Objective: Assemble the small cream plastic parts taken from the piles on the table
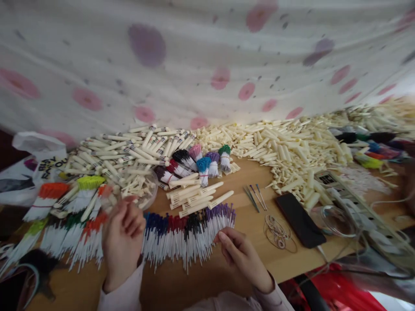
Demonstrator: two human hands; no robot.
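My left hand (125, 235) is raised over the table's left side with curled fingers. Whatever it may hold is hidden and slightly blurred. My right hand (241, 255) pinches thumb and forefinger together at the right end of a row of white pen refills (175, 242). Those fingertips touch or nearly touch the white stems; I cannot make out what is between them. Blue, red, black and purple tips top the row. Just behind it lie several cream pen barrels (194, 198). Banded refill bundles with coloured tips (203, 168) stand farther back.
Cream pen parts (285, 147) are heaped along the curtain (201, 56). A black phone (300, 220), rubber bands (277, 231), a few loose refills (259, 196) and a power strip (366, 216) lie right. More refill bundles (48, 198) and a clear tub (152, 190) are left.
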